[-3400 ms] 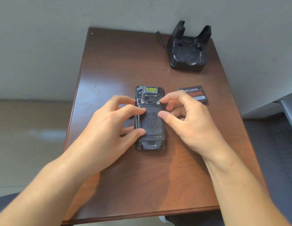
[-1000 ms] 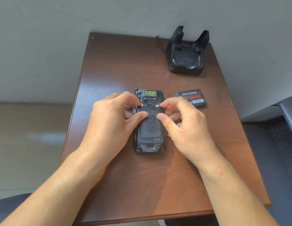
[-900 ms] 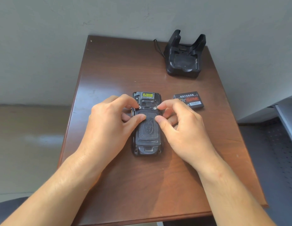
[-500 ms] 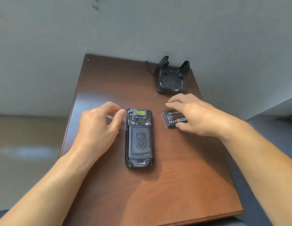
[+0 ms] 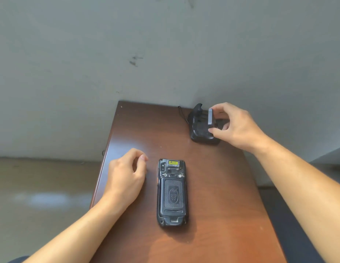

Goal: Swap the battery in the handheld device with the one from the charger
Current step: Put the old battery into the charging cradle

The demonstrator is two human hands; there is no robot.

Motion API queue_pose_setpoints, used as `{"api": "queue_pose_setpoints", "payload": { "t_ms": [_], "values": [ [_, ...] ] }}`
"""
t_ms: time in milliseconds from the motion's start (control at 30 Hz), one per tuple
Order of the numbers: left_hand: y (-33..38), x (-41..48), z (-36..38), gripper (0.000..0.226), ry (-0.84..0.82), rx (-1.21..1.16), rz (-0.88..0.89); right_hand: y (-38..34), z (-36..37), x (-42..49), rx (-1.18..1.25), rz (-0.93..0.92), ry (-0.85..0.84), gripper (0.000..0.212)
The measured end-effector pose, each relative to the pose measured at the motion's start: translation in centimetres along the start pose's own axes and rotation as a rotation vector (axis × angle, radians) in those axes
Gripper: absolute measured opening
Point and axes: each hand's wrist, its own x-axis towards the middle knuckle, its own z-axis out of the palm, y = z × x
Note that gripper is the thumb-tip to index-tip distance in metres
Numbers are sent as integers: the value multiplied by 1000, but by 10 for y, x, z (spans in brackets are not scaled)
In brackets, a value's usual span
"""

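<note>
The black handheld device (image 5: 172,193) lies face down in the middle of the brown table (image 5: 222,205), its textured back cover on. At the table's far right stands the black charger cradle (image 5: 200,128). My right hand (image 5: 235,128) holds the flat dark battery (image 5: 210,116) upright, edge toward me, directly over the cradle's right side. Whether the battery touches the cradle cannot be told. My left hand (image 5: 127,176) rests on the table just left of the device, fingers loosely curled, holding nothing.
A thin black cable (image 5: 182,113) runs from the cradle toward the grey wall (image 5: 127,54) behind the table. The table's left edge (image 5: 102,168) drops to a beige floor; darker floor lies to the right.
My right hand picked the battery up off the table and carried it back to the charger cradle. My left hand drew away from the device. The view tilted upward.
</note>
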Motion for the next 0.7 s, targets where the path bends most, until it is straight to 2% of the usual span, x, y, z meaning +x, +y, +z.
{"api": "queue_pose_setpoints", "payload": {
  "t_ms": [67, 233, 367, 567, 700],
  "values": [
    [1, -1, 1, 17, 21, 7, 2, -1, 2, 12, -53, 1, -22, 47],
    [1, -2, 3, 18, 27, 15, 23, -3, 8, 27, -302, 11, -196, 46],
    [0, -2, 6, 18, 20, 50, 44, -9, 12, 33, -434, 2, -243, 45],
    [-1, -1, 6, 17, 48, 44, 92, -11, 15, 40, -585, 18, -295, 54],
    [-3, -1, 4, 15, 42, 32, 145, -10, 17, 40, -687, 11, -315, 50]
  ]
}}
